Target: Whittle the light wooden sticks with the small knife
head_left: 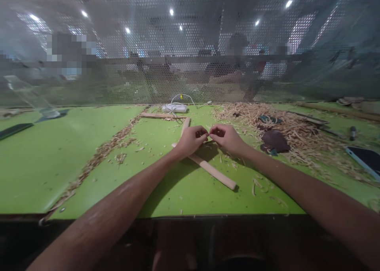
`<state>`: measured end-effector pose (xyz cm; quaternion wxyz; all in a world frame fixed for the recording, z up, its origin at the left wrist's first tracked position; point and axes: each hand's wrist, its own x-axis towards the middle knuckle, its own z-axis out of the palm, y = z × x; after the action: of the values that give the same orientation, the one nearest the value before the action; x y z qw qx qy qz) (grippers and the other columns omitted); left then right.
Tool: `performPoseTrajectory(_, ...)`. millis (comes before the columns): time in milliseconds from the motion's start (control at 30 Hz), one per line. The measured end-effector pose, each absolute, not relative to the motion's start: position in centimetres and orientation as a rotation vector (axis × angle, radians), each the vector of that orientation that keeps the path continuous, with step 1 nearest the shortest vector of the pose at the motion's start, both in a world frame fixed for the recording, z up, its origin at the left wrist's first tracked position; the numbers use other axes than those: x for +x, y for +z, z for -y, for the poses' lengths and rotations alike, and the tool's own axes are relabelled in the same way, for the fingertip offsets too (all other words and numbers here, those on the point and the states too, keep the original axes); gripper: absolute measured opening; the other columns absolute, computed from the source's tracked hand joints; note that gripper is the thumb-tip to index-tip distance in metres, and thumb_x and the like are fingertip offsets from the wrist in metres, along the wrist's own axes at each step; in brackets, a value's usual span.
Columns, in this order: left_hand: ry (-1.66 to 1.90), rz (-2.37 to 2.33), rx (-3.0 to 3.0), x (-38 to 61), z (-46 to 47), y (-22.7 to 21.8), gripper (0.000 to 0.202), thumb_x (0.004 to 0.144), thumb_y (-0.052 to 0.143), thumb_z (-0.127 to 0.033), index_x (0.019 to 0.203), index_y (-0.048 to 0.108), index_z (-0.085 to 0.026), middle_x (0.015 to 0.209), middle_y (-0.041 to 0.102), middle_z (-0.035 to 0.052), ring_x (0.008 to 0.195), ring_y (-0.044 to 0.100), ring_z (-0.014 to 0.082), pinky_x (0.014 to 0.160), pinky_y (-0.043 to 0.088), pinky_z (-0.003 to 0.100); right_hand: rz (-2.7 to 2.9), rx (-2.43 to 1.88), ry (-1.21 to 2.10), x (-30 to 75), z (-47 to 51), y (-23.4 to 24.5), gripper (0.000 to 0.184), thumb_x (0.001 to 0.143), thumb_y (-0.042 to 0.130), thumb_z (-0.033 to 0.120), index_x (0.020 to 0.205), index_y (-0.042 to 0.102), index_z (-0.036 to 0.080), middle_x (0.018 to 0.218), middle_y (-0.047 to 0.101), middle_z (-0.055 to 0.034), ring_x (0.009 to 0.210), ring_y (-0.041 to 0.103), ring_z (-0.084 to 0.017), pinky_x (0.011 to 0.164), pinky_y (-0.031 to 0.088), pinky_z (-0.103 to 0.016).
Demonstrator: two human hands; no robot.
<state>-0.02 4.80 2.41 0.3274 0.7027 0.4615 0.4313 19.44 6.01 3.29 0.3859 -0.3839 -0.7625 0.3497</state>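
Note:
My left hand and my right hand meet over the middle of the green table, fingers curled and pinched together on something small and thin that I cannot make out. Right under them lies a long round wooden stick, running diagonally toward the near right. A second wooden stick points away from my left hand toward the back. Loose wood shavings lie around both hands.
A thick heap of shavings covers the right side, with a dark leather piece on it. A flat wooden strip and a white power strip lie at the back. A phone lies at right. Perforated mesh screen closes off the far edge.

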Motion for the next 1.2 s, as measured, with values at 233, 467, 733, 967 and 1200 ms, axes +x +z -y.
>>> performPoseTrajectory(233, 1.1, -1.172, 1.554, 0.31, -4.63, 2.99, 0.015, 0.097, 0.069, -0.013, 0.083, 0.074, -0.013, 0.075, 0.077, 0.0037, 0.053, 0.062, 0.0093, 0.055, 0.054, 0.022, 2.062, -0.913, 0.641, 19.55, -5.92, 3.11, 0.003, 0.093, 0.068, 0.024, 0.093, 0.067, 0.022, 0.081, 0.067, -0.0019, 0.073, 0.059, -0.018, 0.07, 0.048, -0.031)
performPoseTrajectory(467, 1.138, -1.137, 1.519, 0.36, -4.69, 2.76, 0.013, 0.093, 0.07, -0.012, 0.081, 0.073, -0.013, 0.072, 0.075, 0.002, 0.052, 0.061, 0.009, 0.054, 0.052, 0.021, 2.106, -0.877, 0.596, 19.69, -6.26, 2.86, 0.003, 0.095, 0.067, 0.022, 0.092, 0.065, 0.023, 0.08, 0.067, -0.0012, 0.072, 0.06, -0.018, 0.071, 0.048, -0.033)
performPoseTrajectory(733, 1.128, -1.166, 1.589, 0.49, -4.5, 2.98, 0.015, 0.093, 0.07, -0.012, 0.078, 0.069, -0.015, 0.067, 0.071, 0.0008, 0.05, 0.059, 0.0092, 0.05, 0.047, 0.02, 2.101, -0.88, 0.592, 19.77, -6.44, 2.68, 0.002, 0.093, 0.068, 0.024, 0.092, 0.066, 0.023, 0.077, 0.066, -0.0008, 0.071, 0.059, -0.018, 0.068, 0.045, -0.033)
performPoseTrajectory(967, 1.1, -1.153, 1.607, 0.17, -5.16, 2.28, 0.013, 0.095, 0.074, -0.021, 0.083, 0.072, -0.014, 0.071, 0.074, 0.0024, 0.053, 0.062, 0.0108, 0.053, 0.049, 0.022, 2.141, -0.902, 0.56, 19.98, -6.78, 2.81, 0.006, 0.096, 0.067, 0.026, 0.095, 0.072, 0.023, 0.08, 0.07, -0.0031, 0.073, 0.061, -0.02, 0.069, 0.046, -0.033)
performPoseTrajectory(1200, 1.111, -1.18, 1.672, 0.37, -4.83, 2.25, 0.012, 0.094, 0.07, -0.016, 0.082, 0.071, -0.015, 0.067, 0.07, 0.0007, 0.053, 0.06, 0.0108, 0.052, 0.048, 0.022, 2.197, -0.974, 0.573, 19.72, -6.7, 3.16, 0.007, 0.096, 0.064, 0.021, 0.089, 0.064, 0.021, 0.076, 0.065, -0.0007, 0.068, 0.055, -0.017, 0.068, 0.04, -0.032)
